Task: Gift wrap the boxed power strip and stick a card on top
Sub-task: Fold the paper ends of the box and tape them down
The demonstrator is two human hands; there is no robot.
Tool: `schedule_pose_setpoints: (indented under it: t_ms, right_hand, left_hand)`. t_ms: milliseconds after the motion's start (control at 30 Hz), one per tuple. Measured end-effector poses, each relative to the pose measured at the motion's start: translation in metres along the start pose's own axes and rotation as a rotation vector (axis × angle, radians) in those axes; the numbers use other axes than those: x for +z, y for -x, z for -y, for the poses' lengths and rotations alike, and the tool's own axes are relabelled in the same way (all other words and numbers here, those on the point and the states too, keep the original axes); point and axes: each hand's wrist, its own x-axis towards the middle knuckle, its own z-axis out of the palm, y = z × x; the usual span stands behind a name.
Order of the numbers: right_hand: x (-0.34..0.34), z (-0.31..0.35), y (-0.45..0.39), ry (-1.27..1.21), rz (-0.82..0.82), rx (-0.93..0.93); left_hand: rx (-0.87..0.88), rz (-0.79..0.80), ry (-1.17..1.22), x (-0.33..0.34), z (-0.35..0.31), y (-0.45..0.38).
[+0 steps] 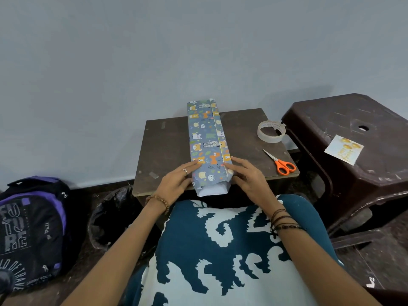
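Note:
A long box covered in blue animal-print wrapping paper lies lengthwise on a small dark brown table, its seam running along the top right. The near end of the paper stands open, showing its white inside. My left hand lies against the box's near left side with straight fingers on the paper. My right hand presses the near right side the same way. A small card with gold balloons lies on a brown plastic stool at the right.
A roll of clear tape and orange-handled scissors lie on the table's right part. A black and purple backpack and a black bag-lined bin sit on the floor at left. A grey wall stands behind.

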Motion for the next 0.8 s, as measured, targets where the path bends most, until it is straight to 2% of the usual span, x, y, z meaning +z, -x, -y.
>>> schedule_pose_setpoints:
  t_ms: [133,267,367,533,667,800]
  right_hand:
    - [0.008,0.004,-0.001,0.058,-0.114,-0.045]
    - [0.014,0.003,-0.002,0.114,-0.180,-0.108]
    - [0.011,0.001,-0.004,0.171,-0.154,-0.123]
    - [0.006,0.000,-0.008,0.268,-0.131,-0.199]
    - [0.006,0.000,-0.008,0.268,-0.105,-0.217]
    - [0.005,-0.004,-0.010,0.445,-0.080,-0.366]
  left_hand:
    - [0.005,-0.034,0.040,0.001,0.005,0.000]
    - [0.025,-0.149,-0.182,0.007,0.002,-0.004]
    - [0.146,-0.207,-0.381,0.014,0.006,-0.008]
    - [0.346,-0.256,-0.340,0.022,0.016,-0.011]
    - [0.514,-0.364,-0.426,0.026,0.014,-0.012]
    - [0.525,-0.389,-0.489,0.028,0.014,-0.008]
